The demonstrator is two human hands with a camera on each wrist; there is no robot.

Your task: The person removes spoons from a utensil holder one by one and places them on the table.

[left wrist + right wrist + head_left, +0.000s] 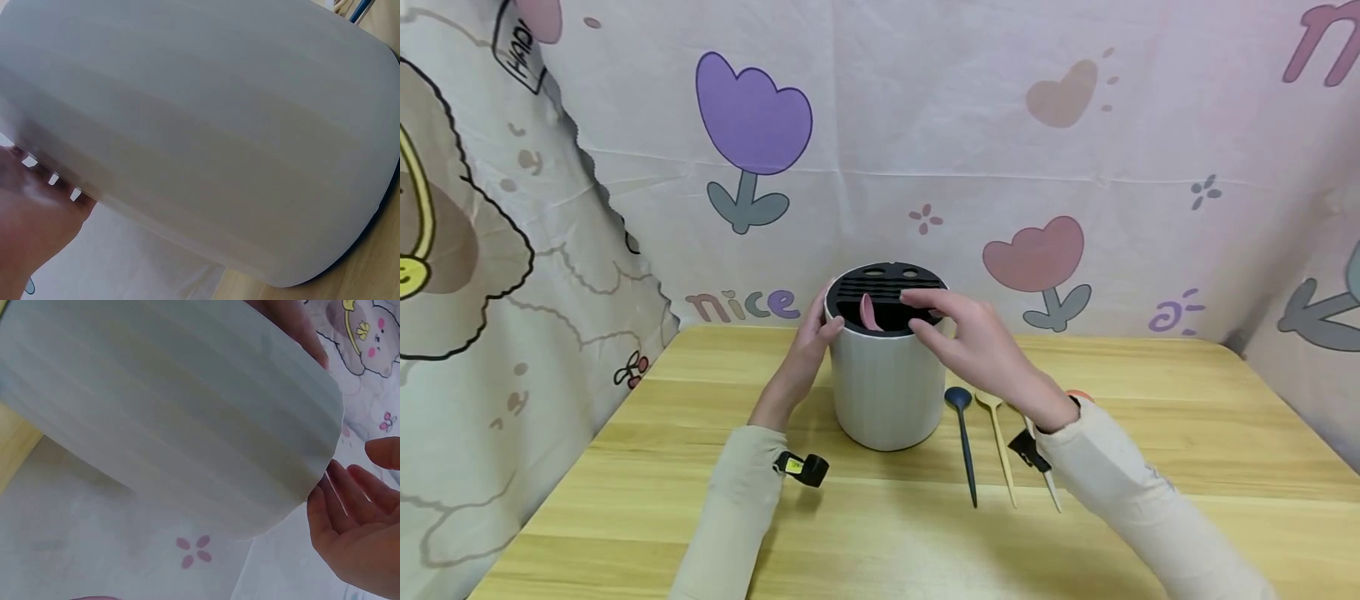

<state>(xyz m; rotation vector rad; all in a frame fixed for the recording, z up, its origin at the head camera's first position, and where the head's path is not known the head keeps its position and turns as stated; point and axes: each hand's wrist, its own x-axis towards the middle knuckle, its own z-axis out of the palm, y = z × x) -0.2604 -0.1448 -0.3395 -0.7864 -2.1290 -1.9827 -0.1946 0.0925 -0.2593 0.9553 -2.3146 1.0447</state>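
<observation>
A white ribbed utensil holder (887,392) with a black slotted lid (891,287) stands upright on the table. Inside its front opening leans a pink utensil (868,312), perhaps a spoon; its lower part is hidden. My left hand (808,342) grips the holder's upper left side, the thumb near the rim and the fingers round the far side. Over the right part of the opening is my right hand (973,342), thumb and fingers spread apart, with nothing seen between them. The right wrist view shows these fingers (340,506) at the holder's rim.
Right of the holder lie a dark blue spoon (962,425), a pale yellow utensil (997,433) and a white-handled utensil (1052,487), partly hidden under my right wrist. An orange-red edge (1081,395) shows behind that wrist. Printed cloth (880,100) hangs behind the wooden table (865,542).
</observation>
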